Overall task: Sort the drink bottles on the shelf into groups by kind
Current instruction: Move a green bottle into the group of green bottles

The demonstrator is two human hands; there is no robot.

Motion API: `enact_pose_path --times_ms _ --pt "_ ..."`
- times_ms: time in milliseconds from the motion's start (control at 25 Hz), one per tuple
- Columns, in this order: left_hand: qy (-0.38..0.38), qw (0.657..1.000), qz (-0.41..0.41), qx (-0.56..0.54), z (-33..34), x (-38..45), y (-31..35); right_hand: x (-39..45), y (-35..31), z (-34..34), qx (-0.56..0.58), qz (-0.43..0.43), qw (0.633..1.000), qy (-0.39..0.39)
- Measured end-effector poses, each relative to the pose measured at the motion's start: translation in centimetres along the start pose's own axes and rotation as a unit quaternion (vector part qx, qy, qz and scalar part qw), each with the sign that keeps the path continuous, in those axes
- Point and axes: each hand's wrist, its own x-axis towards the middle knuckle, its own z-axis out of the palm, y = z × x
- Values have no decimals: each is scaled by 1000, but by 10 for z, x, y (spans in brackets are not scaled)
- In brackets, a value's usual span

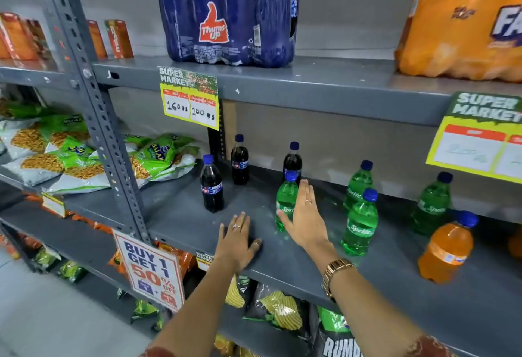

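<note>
While the left hand (238, 239) lies flat on the shelf (180, 224), grip spread, the right hand (306, 215), grip spread, touches the green bottle (285, 201) at its 3 o'clock.

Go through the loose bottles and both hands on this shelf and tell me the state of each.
Cola bottles: three upright, capped.
Sprite bottles: four upright, capped.
Orange bottle: upright, capped.
Left hand: flat on the shelf, empty.
Right hand: open, against one Sprite bottle.
</note>
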Motion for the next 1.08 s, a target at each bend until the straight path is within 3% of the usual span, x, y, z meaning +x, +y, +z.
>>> enact_pose_path --times_ms 200,320,760,1080 --pt "9 999 -25 32 22 -1 -2 4 0 12 133 80 988 6" --pt "11 999 -28 37 19 0 -1 1 2 13 155 81 985 7" --pt "-10 998 -20 61 16 -26 44 -71 26 -23 135 76 988 9" --pt "-22 993 76 82 41 -63 130 -154 82 -87 115 120 981 95"
